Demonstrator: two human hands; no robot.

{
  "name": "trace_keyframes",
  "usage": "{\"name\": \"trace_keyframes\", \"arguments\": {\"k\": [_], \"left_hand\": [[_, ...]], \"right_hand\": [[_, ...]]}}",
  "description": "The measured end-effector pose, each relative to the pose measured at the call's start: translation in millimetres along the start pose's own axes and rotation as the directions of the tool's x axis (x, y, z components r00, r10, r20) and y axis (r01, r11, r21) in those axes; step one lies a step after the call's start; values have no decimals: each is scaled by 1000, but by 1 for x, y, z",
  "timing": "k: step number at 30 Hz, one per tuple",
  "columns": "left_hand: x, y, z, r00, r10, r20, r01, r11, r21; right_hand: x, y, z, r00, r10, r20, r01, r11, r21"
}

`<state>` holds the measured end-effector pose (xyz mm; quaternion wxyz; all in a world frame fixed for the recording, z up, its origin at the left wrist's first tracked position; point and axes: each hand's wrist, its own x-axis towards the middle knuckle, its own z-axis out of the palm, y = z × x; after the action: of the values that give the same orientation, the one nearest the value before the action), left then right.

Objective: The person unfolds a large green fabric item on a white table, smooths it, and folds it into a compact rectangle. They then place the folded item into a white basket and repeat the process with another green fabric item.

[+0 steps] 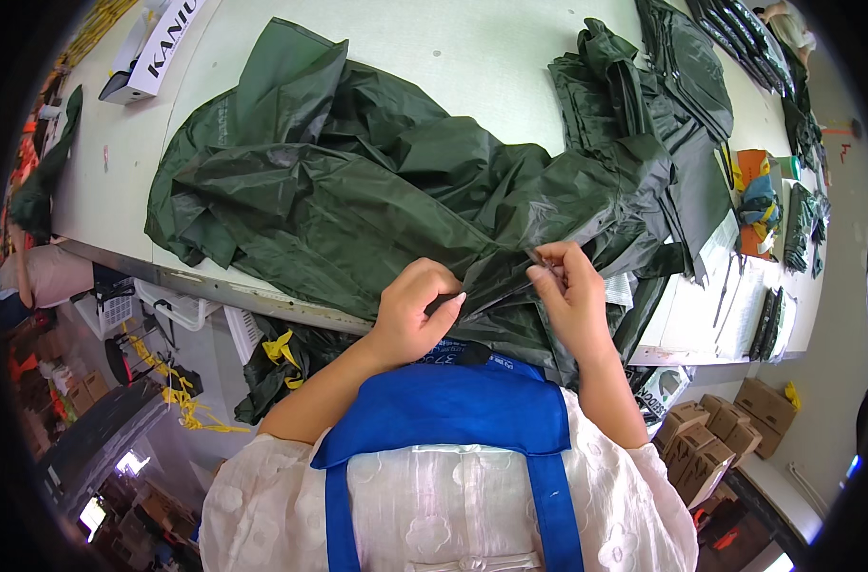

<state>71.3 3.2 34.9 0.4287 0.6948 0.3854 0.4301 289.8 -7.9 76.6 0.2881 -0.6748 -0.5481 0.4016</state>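
Observation:
A large, crumpled sheet of dark green coated fabric [358, 191] spreads over the white table and hangs past its front edge toward me. My left hand [420, 310] pinches a fold of this fabric at the near edge, thumb and fingers together. A short way to the right, my right hand [565, 286] grips another part of the same edge between thumb and fingertips. The stretch of fabric between my hands is gathered into creases. Whether the fabric is a finished garment I cannot tell.
Folded dark green pieces [686, 76] are stacked at the back right. Beyond them stands an orange box [758, 205] with blue and yellow bundles. A white box [158, 57] lies at the far left. Cardboard boxes [706, 439] are piled at lower right. People sit or stand at the far edges.

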Motion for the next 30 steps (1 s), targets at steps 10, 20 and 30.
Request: {"name": "trace_keyframes", "arguments": {"k": [10,20,30], "left_hand": [[-1,-3,3,991,129,38,-130,991,31],[-1,-3,5,983,177,56,-179,983,48],[-2,2,-4,999,-38,37,32,988,148]], "right_hand": [[-7,2,3,991,-25,-132,26,1000,-1],[2,-14,2,999,-2,-41,1,999,-39],[44,20,-32,962,-26,-272,60,991,116]]}}
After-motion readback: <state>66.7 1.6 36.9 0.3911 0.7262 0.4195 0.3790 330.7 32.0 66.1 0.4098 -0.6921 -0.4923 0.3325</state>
